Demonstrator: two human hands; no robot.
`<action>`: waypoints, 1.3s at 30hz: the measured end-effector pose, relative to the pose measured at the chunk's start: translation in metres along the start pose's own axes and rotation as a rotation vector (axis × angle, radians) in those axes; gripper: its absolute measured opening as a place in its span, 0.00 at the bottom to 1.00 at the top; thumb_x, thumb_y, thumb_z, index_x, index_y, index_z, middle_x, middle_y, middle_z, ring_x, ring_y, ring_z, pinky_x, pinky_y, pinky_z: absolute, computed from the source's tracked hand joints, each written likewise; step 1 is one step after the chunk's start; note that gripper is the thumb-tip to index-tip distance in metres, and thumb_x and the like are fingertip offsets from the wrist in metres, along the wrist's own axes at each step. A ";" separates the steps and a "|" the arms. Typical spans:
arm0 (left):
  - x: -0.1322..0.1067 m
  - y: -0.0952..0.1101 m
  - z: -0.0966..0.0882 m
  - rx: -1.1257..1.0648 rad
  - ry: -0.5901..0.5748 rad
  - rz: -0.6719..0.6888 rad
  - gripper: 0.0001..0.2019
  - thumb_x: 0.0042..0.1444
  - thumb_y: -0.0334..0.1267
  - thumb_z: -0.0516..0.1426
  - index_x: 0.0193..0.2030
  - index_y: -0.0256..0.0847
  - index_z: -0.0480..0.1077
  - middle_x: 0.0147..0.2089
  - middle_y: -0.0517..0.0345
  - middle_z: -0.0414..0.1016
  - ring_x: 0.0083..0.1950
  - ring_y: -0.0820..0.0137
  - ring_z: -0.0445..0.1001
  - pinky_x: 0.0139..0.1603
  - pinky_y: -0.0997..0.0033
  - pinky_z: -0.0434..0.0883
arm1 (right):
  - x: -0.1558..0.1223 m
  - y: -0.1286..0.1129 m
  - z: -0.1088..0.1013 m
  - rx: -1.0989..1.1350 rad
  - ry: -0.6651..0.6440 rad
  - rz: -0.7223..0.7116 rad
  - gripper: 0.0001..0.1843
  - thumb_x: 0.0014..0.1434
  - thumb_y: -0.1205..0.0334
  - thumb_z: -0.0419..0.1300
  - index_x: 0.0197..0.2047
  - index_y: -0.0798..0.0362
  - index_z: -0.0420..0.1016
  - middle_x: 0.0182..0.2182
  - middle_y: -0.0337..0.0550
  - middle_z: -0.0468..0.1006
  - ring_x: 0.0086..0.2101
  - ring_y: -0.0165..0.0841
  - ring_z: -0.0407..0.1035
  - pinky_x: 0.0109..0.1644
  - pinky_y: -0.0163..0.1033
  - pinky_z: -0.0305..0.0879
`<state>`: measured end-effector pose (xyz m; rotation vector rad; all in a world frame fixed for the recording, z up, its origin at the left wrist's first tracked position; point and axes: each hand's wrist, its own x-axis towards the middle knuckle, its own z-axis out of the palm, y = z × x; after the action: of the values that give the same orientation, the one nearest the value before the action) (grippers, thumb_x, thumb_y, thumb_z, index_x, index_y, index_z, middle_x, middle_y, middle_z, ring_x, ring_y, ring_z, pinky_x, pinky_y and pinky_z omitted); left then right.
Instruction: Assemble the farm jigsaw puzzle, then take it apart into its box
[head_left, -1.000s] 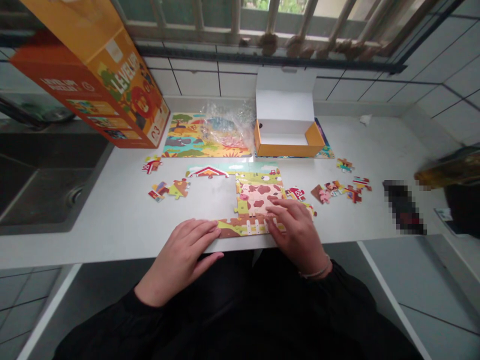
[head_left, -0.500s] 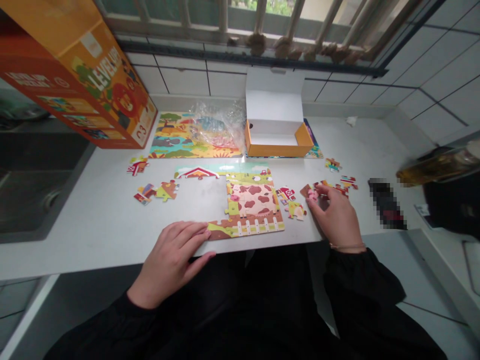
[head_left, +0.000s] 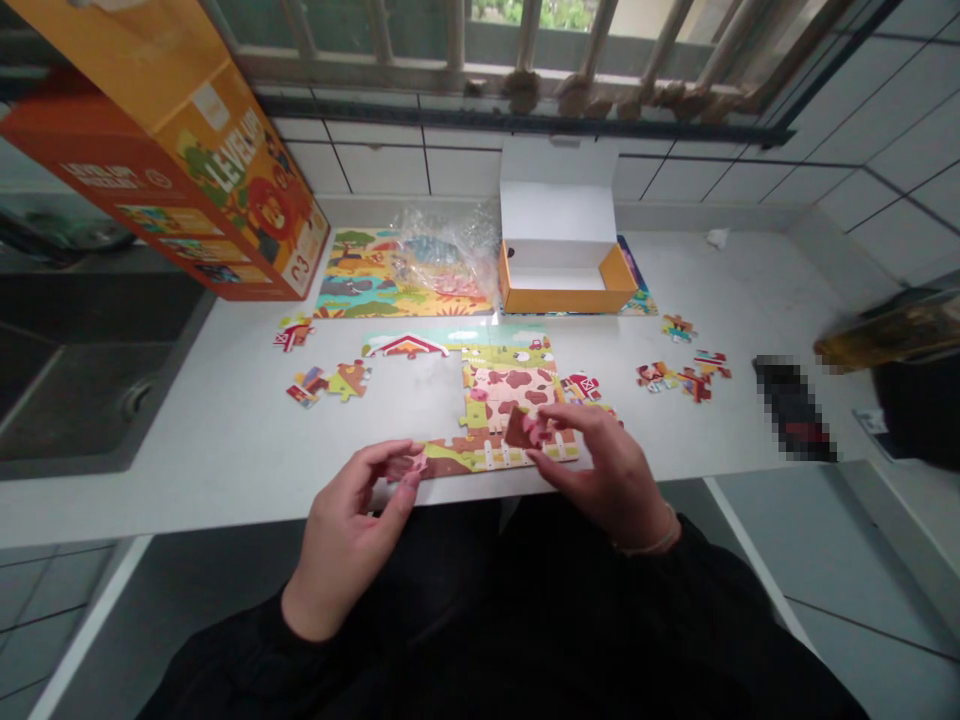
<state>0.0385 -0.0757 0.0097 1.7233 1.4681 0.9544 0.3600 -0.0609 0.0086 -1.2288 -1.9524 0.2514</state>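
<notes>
My right hand (head_left: pixel 611 460) pinches a brown puzzle piece with a pink figure (head_left: pixel 527 428) between thumb and fingers, held up over the lower right of the jigsaw puzzle (head_left: pixel 517 385). That partly joined puzzle shows a spotted cow and a white fence; its left middle is a gap. At its lower left end, my left hand (head_left: pixel 356 535) has thumb and fingers parted around a pinkish corner piece (head_left: pixel 405 466), seemingly touching its edges. A red barn piece (head_left: pixel 583 386) lies right of the cow, and another piece there is mostly hidden behind my right hand.
Loose pieces lie at left (head_left: pixel 330 382) and right (head_left: pixel 694 383). Behind are an open orange box (head_left: pixel 568 299), crumpled clear plastic (head_left: pixel 442 250) and a picture board (head_left: pixel 352 290). A tall orange carton (head_left: pixel 255 210) stands beside the sink (head_left: pixel 82 400). A pixelated dark object (head_left: pixel 795 410) lies far right.
My right hand has lifted the pink-figured piece from the right-hand pile and brought it left over the puzzle. My left hand's fingers have curled, uncovering the corner piece. The view has shifted slightly.
</notes>
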 end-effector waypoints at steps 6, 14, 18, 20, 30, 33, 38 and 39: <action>-0.003 0.025 0.024 -0.495 -0.163 -0.312 0.25 0.66 0.55 0.67 0.62 0.44 0.70 0.50 0.47 0.87 0.51 0.57 0.87 0.50 0.56 0.85 | 0.012 -0.048 0.040 0.213 -0.156 -0.207 0.24 0.74 0.59 0.67 0.69 0.42 0.68 0.57 0.47 0.85 0.57 0.41 0.81 0.61 0.52 0.79; 0.011 -0.002 -0.013 -0.381 0.059 -0.470 0.36 0.54 0.63 0.73 0.59 0.39 0.73 0.43 0.52 0.86 0.42 0.60 0.87 0.45 0.58 0.86 | 0.003 -0.023 0.048 0.088 -0.063 -0.017 0.25 0.72 0.63 0.65 0.69 0.43 0.70 0.60 0.52 0.79 0.62 0.47 0.75 0.68 0.60 0.76; 0.016 -0.015 -0.035 -0.215 0.013 -0.474 0.34 0.52 0.63 0.72 0.55 0.39 0.76 0.39 0.54 0.84 0.38 0.63 0.85 0.40 0.63 0.84 | -0.001 -0.012 0.053 0.050 -0.001 0.045 0.23 0.71 0.65 0.64 0.67 0.45 0.71 0.59 0.53 0.79 0.62 0.49 0.74 0.68 0.63 0.74; 0.017 -0.018 -0.042 -0.086 -0.027 -0.450 0.32 0.54 0.64 0.70 0.54 0.39 0.77 0.36 0.56 0.83 0.34 0.64 0.83 0.36 0.64 0.81 | -0.001 -0.011 0.055 0.041 -0.003 0.039 0.22 0.71 0.65 0.64 0.66 0.45 0.71 0.59 0.52 0.79 0.61 0.48 0.74 0.68 0.63 0.74; 0.023 -0.024 -0.054 0.317 -0.042 -0.313 0.30 0.58 0.67 0.63 0.53 0.42 0.82 0.35 0.56 0.83 0.34 0.61 0.81 0.37 0.64 0.75 | -0.002 -0.013 0.057 -0.019 -0.030 0.033 0.22 0.71 0.65 0.63 0.66 0.45 0.70 0.59 0.53 0.79 0.61 0.50 0.73 0.66 0.64 0.74; 0.024 -0.025 -0.057 0.351 -0.047 -0.287 0.30 0.58 0.66 0.63 0.52 0.43 0.82 0.35 0.55 0.84 0.34 0.60 0.81 0.37 0.63 0.76 | -0.002 -0.013 0.058 -0.037 -0.029 0.028 0.21 0.72 0.64 0.63 0.66 0.45 0.70 0.59 0.53 0.79 0.60 0.50 0.74 0.65 0.64 0.75; 0.025 -0.032 -0.059 0.391 -0.055 -0.244 0.28 0.60 0.65 0.62 0.52 0.42 0.81 0.37 0.54 0.83 0.35 0.60 0.81 0.38 0.62 0.76 | 0.000 -0.014 0.058 -0.050 -0.028 0.019 0.20 0.71 0.65 0.64 0.64 0.47 0.71 0.58 0.53 0.80 0.59 0.50 0.74 0.65 0.62 0.75; 0.026 -0.034 -0.058 0.408 -0.060 -0.230 0.28 0.61 0.64 0.62 0.53 0.42 0.81 0.38 0.53 0.83 0.36 0.59 0.81 0.39 0.62 0.77 | 0.000 -0.015 0.058 -0.050 -0.028 0.019 0.20 0.71 0.65 0.64 0.64 0.47 0.71 0.58 0.53 0.80 0.59 0.49 0.74 0.64 0.62 0.75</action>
<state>-0.0260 -0.0437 0.0131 1.7879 1.8685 0.5012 0.3088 -0.0549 -0.0221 -1.2833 -1.9820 0.2318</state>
